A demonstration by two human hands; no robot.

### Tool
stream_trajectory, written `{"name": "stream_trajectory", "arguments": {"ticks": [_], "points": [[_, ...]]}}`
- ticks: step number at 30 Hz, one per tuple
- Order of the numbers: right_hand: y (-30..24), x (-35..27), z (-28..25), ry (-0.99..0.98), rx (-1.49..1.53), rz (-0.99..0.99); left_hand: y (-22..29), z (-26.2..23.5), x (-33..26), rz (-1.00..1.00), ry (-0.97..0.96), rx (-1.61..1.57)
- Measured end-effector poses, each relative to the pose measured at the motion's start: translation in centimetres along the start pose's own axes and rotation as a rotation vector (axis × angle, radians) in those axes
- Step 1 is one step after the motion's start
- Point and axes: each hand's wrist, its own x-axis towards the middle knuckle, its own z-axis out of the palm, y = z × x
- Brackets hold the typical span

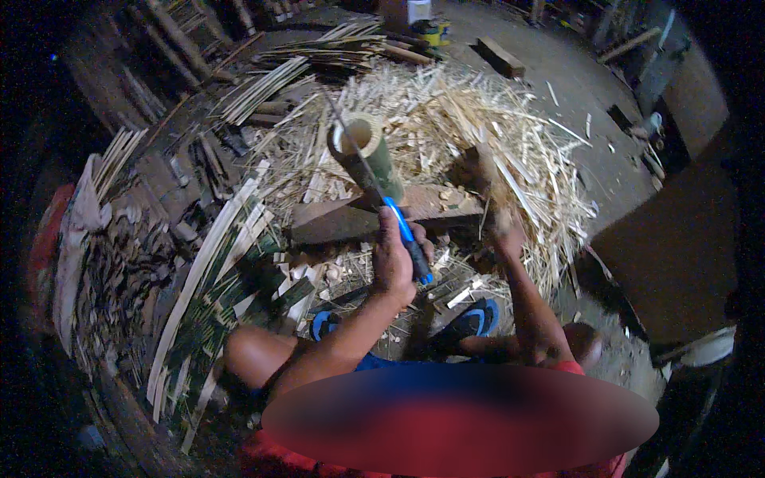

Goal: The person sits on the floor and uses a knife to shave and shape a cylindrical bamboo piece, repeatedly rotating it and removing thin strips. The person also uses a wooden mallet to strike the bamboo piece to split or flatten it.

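My left hand (396,259) is wrapped round the blue-and-black handle of a long knife (406,239). Its thin blade slants up and to the left, across the open end of a thick green bamboo section (384,163). This section stands upright, slightly tilted, at a heavy wooden block (335,219). Off to the right, my right hand (508,231) grips a stubby wooden club (476,169), smeared by motion. The club is raised beside the bamboo and apart from it.
A big heap of pale bamboo shavings (446,103) spreads behind the block. Split bamboo strips (211,247) lie at my left, with more bundled strips (327,52) at the back. A short wooden beam (500,57) rests on the floor. A brown panel (677,239) stands at the right.
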Motion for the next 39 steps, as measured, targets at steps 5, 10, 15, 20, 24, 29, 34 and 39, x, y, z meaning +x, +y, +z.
{"name": "stream_trajectory", "arguments": {"ticks": [5,10,15,20,24,29,34,39], "points": [[18.9,-3.3,10.6,-0.167,-0.103,0.214,0.9,0.4,-0.4,0.042,-0.046,0.073],[21.4,-3.1,15.7,-0.249,0.113,0.266,1.6,0.4,-0.7,0.021,-0.026,0.109],[16.2,-3.4,12.2,-0.25,-0.157,0.191,1.7,0.5,-0.8,0.005,-0.026,0.112],[12.2,-5.1,3.8,-0.088,0.22,0.044,1.8,0.2,-0.6,0.01,-0.028,0.15],[9.2,-4.9,0.1,-0.135,0.388,-0.06,2.1,0.0,-0.7,-0.003,-0.053,0.123],[-0.3,-3.0,-5.2,-0.178,0.684,-0.075,2.3,-0.2,-1.0,0.03,-0.05,0.154],[-11.3,-0.9,-15.7,-0.211,0.591,-0.186,2.3,-0.3,-0.9,0.043,-0.057,0.141],[-20.7,-0.1,-22.9,-0.139,0.876,-0.636,2.5,0.0,-0.9,-0.039,-0.005,0.142]]}}
